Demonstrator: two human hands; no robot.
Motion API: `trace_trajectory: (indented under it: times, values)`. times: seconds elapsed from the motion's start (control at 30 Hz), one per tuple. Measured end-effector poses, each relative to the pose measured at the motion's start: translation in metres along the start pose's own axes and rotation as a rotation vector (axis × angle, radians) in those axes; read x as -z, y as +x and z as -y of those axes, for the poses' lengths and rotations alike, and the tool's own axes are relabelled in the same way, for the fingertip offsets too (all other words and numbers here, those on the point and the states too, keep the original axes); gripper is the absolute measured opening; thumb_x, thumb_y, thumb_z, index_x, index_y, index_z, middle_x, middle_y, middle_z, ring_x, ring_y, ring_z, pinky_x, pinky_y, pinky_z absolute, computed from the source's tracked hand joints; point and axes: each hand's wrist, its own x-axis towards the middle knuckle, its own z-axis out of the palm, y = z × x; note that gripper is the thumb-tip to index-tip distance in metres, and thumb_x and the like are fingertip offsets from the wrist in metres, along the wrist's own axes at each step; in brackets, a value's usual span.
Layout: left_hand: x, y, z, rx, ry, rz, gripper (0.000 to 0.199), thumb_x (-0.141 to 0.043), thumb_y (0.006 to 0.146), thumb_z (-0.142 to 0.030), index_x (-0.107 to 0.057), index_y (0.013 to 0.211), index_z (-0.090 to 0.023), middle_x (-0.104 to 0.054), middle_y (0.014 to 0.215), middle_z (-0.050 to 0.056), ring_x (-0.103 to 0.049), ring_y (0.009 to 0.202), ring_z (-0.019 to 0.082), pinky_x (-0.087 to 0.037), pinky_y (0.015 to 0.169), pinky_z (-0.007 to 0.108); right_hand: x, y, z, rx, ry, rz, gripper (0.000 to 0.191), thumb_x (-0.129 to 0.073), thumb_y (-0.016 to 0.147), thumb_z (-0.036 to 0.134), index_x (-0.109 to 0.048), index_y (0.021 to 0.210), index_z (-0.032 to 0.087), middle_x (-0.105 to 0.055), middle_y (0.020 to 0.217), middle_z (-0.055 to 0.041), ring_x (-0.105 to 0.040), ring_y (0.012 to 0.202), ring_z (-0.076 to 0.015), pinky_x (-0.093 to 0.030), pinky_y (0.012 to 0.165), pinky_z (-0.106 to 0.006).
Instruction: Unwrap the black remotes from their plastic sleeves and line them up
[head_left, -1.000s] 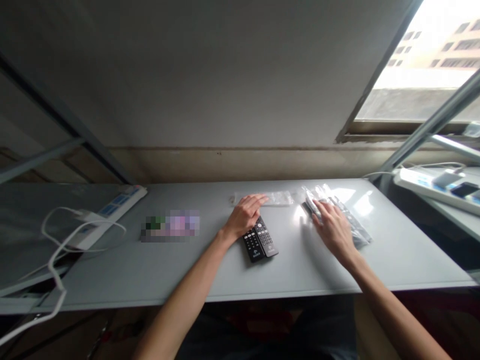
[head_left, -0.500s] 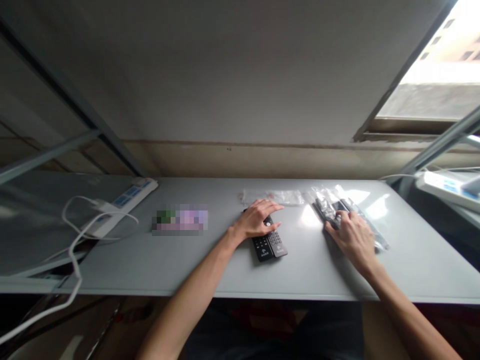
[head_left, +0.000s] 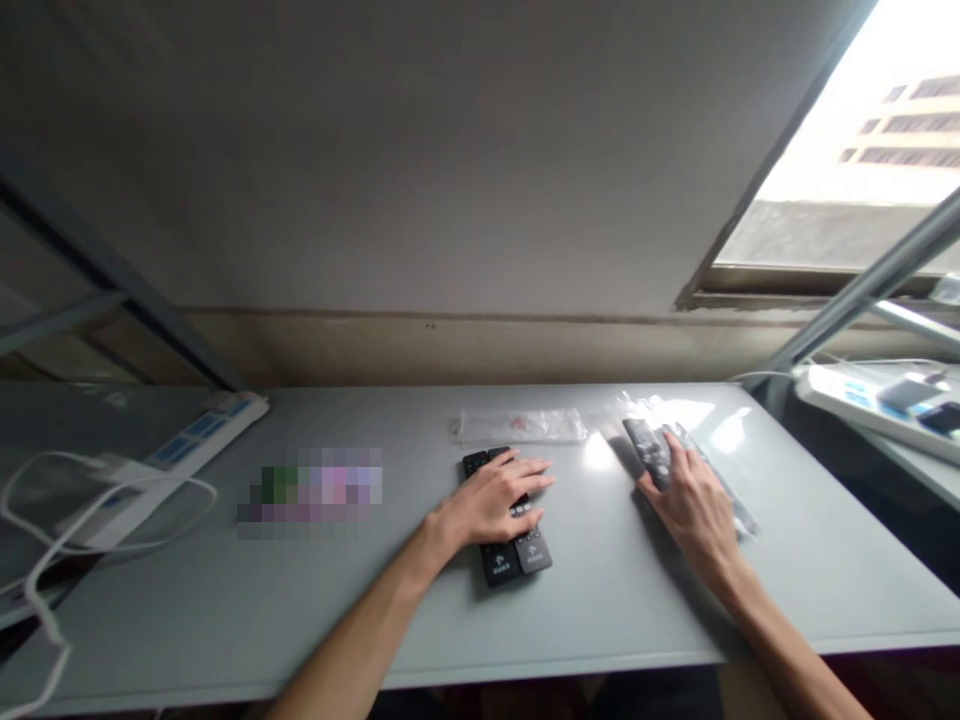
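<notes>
Two black remotes [head_left: 517, 562] lie side by side on the grey table [head_left: 600, 600]. Across their middle rests my left hand [head_left: 499, 500], its fingers spread and pointing right. Farther right, my right hand [head_left: 694, 495] is closed around a dark remote [head_left: 646, 450] that lies with clear plastic wrapping on the table. The undersides of its fingers are hidden. Behind my left hand a flat clear plastic bag [head_left: 521, 427] lies crosswise on the table.
A white power strip [head_left: 176, 460] with looping white cables stands at the left. Left of the remotes lies a pixelated item [head_left: 315, 492]. Another power strip [head_left: 877, 408] is at the right, beyond a metal frame bar [head_left: 840, 300]. A wall rises behind the table.
The camera view has shifted, so the table sits lower and farther left. My left hand now lies lower over the two remotes. More of the dark remote shows beside my right hand.
</notes>
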Motion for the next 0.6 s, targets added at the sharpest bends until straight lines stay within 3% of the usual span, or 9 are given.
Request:
trace_trajectory:
  times: [0.13,0.27,0.33,0.4,0.47,0.53,0.6]
  values:
    - [0.002,0.003,0.001,-0.064,-0.049,-0.038,0.059,-0.069,0.091,-0.017,-0.062,0.149,-0.027,-0.056,0.162,0.008,-0.056,0.149,0.026,-0.034,0.133,0.05,0.01,-0.007,-0.003,-0.089,0.17,-0.069,0.072,-0.056,0.1,0.041,-0.035,0.165,0.018,-0.073,0.123,-0.0212,-0.073,0.1,-0.038,-0.058,0.083,-0.049]
    - [0.007,0.007,-0.001,-0.022,-0.146,-0.242,0.054,-0.061,0.099,-0.02,-0.058,0.153,-0.025,-0.056,0.162,0.01,-0.049,0.154,0.028,-0.031,0.133,0.056,0.026,0.002,0.01,-0.103,0.351,-0.243,0.074,-0.065,0.099,0.045,-0.036,0.164,0.023,-0.074,0.123,-0.0156,-0.074,0.096,-0.0322,-0.06,0.083,-0.046]
    - [0.009,0.009,-0.002,0.049,-0.343,-0.357,0.06,-0.066,0.102,-0.037,-0.052,0.158,-0.025,-0.055,0.163,0.014,-0.051,0.152,0.032,-0.039,0.127,0.056,0.033,0.016,0.028,0.038,0.477,-0.274,0.074,-0.068,0.1,0.043,-0.035,0.164,0.026,-0.075,0.124,-0.014,-0.074,0.101,-0.0309,-0.06,0.09,-0.046]
    - [0.011,0.01,-0.003,0.11,-0.64,-0.433,0.08,-0.073,0.097,-0.057,-0.044,0.163,-0.024,-0.06,0.157,0.018,-0.063,0.14,0.036,-0.055,0.112,0.051,0.036,0.036,0.051,0.257,0.602,-0.192,0.072,-0.067,0.102,0.041,-0.035,0.165,0.029,-0.075,0.128,-0.0122,-0.072,0.111,-0.0313,-0.057,0.1,-0.049]
    - [0.013,0.012,-0.002,0.199,-0.918,-0.532,0.089,-0.076,0.091,-0.065,-0.043,0.162,-0.022,-0.072,0.14,0.018,-0.078,0.115,0.034,-0.064,0.089,0.04,0.032,0.054,0.076,0.489,0.696,-0.055,0.064,-0.065,0.104,0.04,-0.041,0.163,0.032,-0.074,0.134,-0.0106,-0.07,0.116,-0.0313,-0.054,0.106,-0.051]
    - [0.016,0.013,0.0,0.321,-1.081,-0.689,0.076,-0.081,0.089,-0.06,-0.057,0.15,-0.021,-0.079,0.122,0.013,-0.082,0.092,0.029,-0.064,0.073,0.032,0.022,0.067,0.097,0.631,0.77,0.037,0.058,-0.066,0.104,0.043,-0.05,0.158,0.032,-0.075,0.132,-0.0095,-0.068,0.119,-0.031,-0.051,0.109,-0.05]
    - [0.021,0.012,0.003,0.399,-1.154,-0.836,0.056,-0.088,0.085,-0.051,-0.071,0.128,-0.019,-0.081,0.11,0.008,-0.082,0.081,0.025,-0.065,0.07,0.031,0.009,0.07,0.112,0.532,0.869,0.004,0.063,-0.069,0.101,0.05,-0.051,0.158,0.03,-0.068,0.145,-0.0123,-0.059,0.134,-0.0331,-0.045,0.117,-0.053]
